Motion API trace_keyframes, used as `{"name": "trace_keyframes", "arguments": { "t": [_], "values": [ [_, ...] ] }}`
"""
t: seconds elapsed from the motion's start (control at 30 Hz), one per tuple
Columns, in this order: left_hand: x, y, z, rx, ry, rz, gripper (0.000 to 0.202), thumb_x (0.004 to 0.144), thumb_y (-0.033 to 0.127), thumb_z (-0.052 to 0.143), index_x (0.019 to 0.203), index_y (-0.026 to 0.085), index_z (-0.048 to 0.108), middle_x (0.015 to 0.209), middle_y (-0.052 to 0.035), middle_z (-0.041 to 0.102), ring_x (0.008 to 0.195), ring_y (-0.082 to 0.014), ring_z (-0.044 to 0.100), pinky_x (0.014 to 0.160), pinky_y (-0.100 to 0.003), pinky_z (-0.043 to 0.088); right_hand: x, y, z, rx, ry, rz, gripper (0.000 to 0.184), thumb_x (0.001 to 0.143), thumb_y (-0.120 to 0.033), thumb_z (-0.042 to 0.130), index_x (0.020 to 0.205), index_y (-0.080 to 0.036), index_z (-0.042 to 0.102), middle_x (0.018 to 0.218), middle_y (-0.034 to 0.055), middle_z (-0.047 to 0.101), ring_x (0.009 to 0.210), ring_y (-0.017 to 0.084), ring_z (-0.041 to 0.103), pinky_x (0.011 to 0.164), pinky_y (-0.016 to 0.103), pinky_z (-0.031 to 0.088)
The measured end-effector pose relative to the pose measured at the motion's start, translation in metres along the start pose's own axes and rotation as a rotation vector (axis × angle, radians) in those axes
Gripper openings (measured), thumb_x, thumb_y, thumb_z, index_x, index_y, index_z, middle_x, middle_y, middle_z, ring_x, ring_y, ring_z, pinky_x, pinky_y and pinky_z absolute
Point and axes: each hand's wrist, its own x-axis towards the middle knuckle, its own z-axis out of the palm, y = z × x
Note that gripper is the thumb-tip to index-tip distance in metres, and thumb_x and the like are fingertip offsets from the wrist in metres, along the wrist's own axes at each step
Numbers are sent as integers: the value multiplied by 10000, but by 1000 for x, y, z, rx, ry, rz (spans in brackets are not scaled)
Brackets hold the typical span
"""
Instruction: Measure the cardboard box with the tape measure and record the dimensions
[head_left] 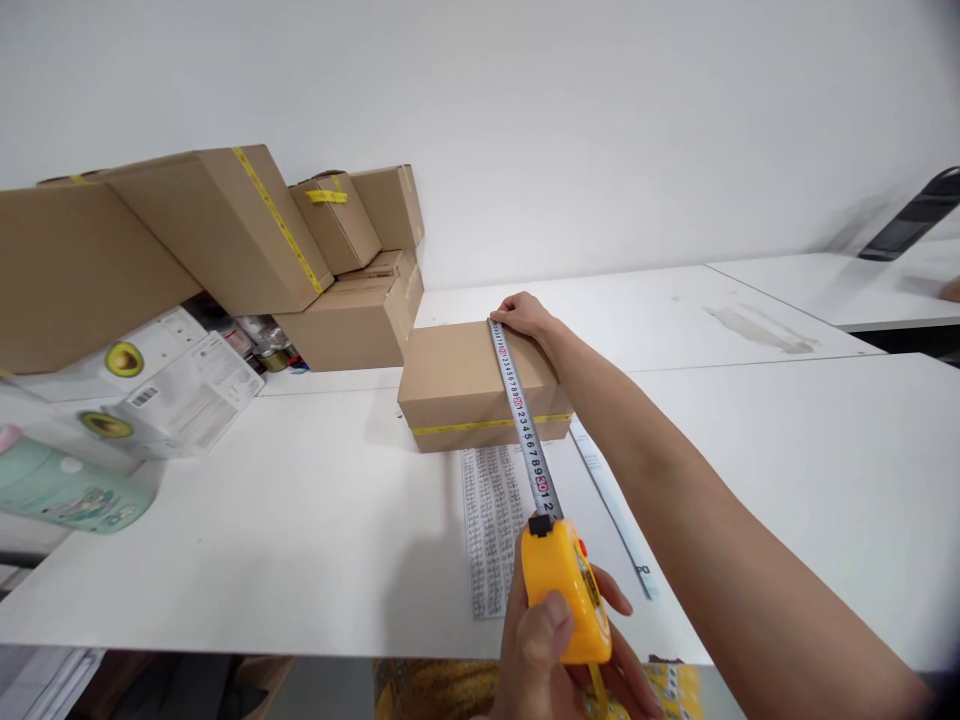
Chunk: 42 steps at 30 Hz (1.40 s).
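Note:
A yellow tape measure (566, 590) is wrapped in the fingers of my left hand (536, 640), close to the table's front edge. Its silver blade (523, 420) runs away from me, over the top of a closed cardboard box (457, 365). At the box's far edge, my right hand (525, 312) pinches the blade's end. The box lies on the white table with a yellow tape strip along its front. Under the box's near side lies a sheet (491, 530) of small printed rows, with a pale blue-edged strip (615, 510) to its right.
Several cardboard boxes (217, 230) are stacked at the back left. A white carton with avocado pictures (172, 385) and a green bottle (75, 485) are at the left. At the far right stands a dark object (911, 215). A white wall rises behind.

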Motion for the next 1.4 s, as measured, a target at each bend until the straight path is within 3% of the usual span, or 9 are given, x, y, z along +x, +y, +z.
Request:
{"name": "trace_keyframes", "arguments": {
  "t": [0.17,0.33,0.47,0.63,0.77,0.9,1.07,1.2,1.4],
  "values": [
    [-3,3,7,-22,8,59,617,807,696,666,1189,229,536,1222,-93,610,650,-141,672,576,-287,572,10,4,-1,-87,-26,29,184,822,-414,699,859,-275,584,795,38,568,738,213,502,660,375,415],
    [6,13,17,47,150,226,565,787,614,744,1147,193,634,1262,-119,582,907,-224,672,562,-251,576,16,15,1,-82,1,-95,194,842,-420,678,802,-267,566,753,36,567,730,217,508,669,385,420],
    [14,26,16,101,188,239,497,797,528,755,1141,191,631,1210,-111,605,796,-167,645,563,-249,565,28,19,3,-54,70,-211,208,855,-415,667,780,-252,563,722,23,570,729,199,500,684,372,429],
    [11,41,-11,190,93,329,483,803,517,725,1143,193,610,1123,-99,628,683,-140,625,494,-227,495,34,7,-8,-47,133,-392,228,845,-350,654,691,-197,583,746,23,599,756,159,516,774,347,450],
    [1,68,-46,461,87,584,630,779,451,781,1326,271,524,1183,-85,643,779,-185,678,633,-297,556,-5,12,-34,82,331,-564,209,870,-411,617,878,-210,671,914,31,667,868,169,579,822,345,487],
    [6,114,-86,755,392,845,752,660,335,882,1313,250,521,1237,-106,644,1071,-252,637,710,-265,530,-58,60,-47,95,410,-379,240,864,-442,626,872,-210,688,931,52,692,890,193,624,830,374,518],
    [32,148,-128,657,601,748,607,635,422,823,1151,215,579,1087,-60,655,959,-209,623,755,-283,505,-99,119,-31,90,219,-32,512,920,-620,517,1180,-212,687,1131,119,719,1076,261,649,914,448,538],
    [42,158,-129,654,572,709,530,627,431,802,1064,198,613,964,-35,669,841,-182,621,728,-278,483,-107,108,-22,109,54,-66,644,912,-716,478,1380,-293,608,1302,93,673,1140,273,630,886,430,576],
    [36,193,-97,684,451,862,556,631,395,839,1118,219,637,1106,-54,702,972,-208,648,792,-297,511,-88,59,-43,-42,276,-161,757,879,-761,483,1484,-307,524,1175,92,679,992,269,638,875,442,558]
  ]
}}
